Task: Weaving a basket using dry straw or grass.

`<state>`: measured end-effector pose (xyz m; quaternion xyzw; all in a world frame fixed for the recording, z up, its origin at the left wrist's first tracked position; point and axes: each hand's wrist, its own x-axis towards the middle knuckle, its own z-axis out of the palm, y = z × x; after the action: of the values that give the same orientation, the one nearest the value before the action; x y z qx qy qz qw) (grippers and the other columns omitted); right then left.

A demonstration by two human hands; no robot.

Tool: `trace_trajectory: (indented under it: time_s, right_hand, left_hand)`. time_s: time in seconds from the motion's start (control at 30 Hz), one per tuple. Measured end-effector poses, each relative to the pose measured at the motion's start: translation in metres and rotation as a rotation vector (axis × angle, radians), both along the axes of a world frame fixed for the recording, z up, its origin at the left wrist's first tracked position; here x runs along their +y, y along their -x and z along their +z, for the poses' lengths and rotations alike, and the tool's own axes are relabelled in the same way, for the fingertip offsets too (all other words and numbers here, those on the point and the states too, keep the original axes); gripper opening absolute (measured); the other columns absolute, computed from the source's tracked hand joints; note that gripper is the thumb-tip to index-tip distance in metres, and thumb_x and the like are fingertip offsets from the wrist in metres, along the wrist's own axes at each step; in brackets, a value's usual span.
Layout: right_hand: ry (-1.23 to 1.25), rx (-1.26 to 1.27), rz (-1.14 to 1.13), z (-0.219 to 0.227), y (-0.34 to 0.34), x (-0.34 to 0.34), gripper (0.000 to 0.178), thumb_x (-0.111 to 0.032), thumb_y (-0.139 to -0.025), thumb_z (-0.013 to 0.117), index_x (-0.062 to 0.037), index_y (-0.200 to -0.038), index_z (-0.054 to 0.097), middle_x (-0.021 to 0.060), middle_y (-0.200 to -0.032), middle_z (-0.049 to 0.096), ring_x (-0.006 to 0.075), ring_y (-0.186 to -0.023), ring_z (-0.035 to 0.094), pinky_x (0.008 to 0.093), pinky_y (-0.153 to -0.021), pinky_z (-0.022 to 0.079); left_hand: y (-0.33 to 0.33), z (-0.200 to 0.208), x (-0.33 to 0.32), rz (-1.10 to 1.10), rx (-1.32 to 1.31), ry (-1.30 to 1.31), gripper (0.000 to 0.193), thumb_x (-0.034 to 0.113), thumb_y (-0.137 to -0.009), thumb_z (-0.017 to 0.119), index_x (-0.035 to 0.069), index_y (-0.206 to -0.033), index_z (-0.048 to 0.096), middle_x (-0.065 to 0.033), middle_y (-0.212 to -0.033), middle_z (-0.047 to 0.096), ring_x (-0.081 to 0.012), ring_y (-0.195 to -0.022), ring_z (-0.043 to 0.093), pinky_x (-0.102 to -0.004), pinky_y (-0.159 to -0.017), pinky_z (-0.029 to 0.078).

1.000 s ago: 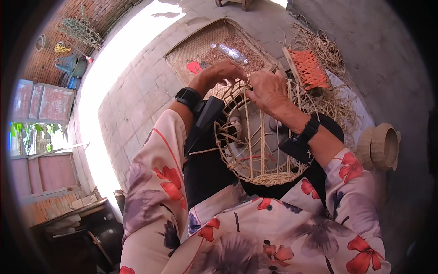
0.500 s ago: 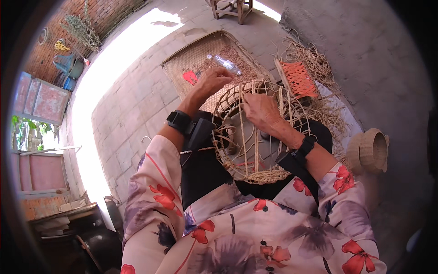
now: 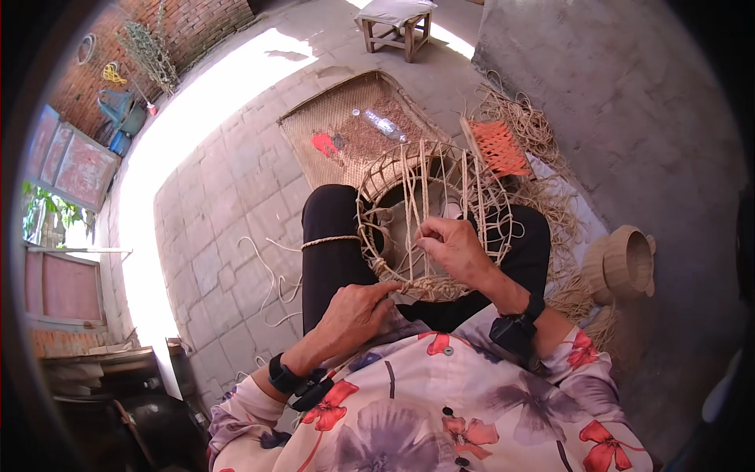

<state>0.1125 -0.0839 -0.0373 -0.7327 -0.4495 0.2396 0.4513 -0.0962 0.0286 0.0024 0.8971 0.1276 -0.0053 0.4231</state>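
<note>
One left hand (image 3: 352,315) touching basket rim (image 3: 434,289), right hand (image 3: 456,248) curled over cords (image 3: 425,190), grips unclear, wide paving (image 3: 224,204) leftward

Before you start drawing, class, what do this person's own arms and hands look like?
The left hand and right hand wear no gloves. Each wrist has a black wristband with a dark boxy device. The pale pink sleeves, printed with red and purple flowers, end above them.

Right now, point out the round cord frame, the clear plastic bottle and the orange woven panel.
Round cord frame (image 3: 434,289): head view, woven band at its near edge.
Clear plastic bottle (image 3: 385,125): head view, middle of its body.
Orange woven panel (image 3: 497,148): head view, middle of its weave.
</note>
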Motion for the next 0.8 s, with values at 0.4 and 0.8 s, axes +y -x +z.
trace_trajectory:
  time_s: [0.4, 0.8]
  right_hand:
    - [-0.057, 0.012, -0.106, -0.005, 0.011, -0.006, 0.015, -0.003, -0.085, 0.065, 0.0020, -0.099, 0.062, 0.0035, -0.074, 0.064, 0.0070, -0.063, 0.061, 0.0248, -0.056, 0.050]
    - [0.080, 0.142, 0.005, -0.009, 0.023, -0.009, 0.012, -0.005, -0.086, 0.064, 0.0034, -0.095, 0.063, 0.0045, -0.072, 0.065, 0.0090, -0.066, 0.063, 0.0267, -0.056, 0.050]
  left_hand:
    - [0.001, 0.004, -0.014, 0.044, 0.068, -0.163, 0.034, 0.015, -0.091, 0.059, 0.004, -0.123, 0.063, -0.0245, -0.072, 0.063, -0.0424, -0.067, 0.063, -0.0480, -0.063, 0.049]
    - [0.006, 0.001, -0.012, 0.173, -0.128, 0.009, 0.018, 0.011, -0.088, 0.063, 0.000, -0.100, 0.071, -0.0201, -0.089, 0.071, -0.0363, -0.080, 0.069, -0.0404, -0.072, 0.054]
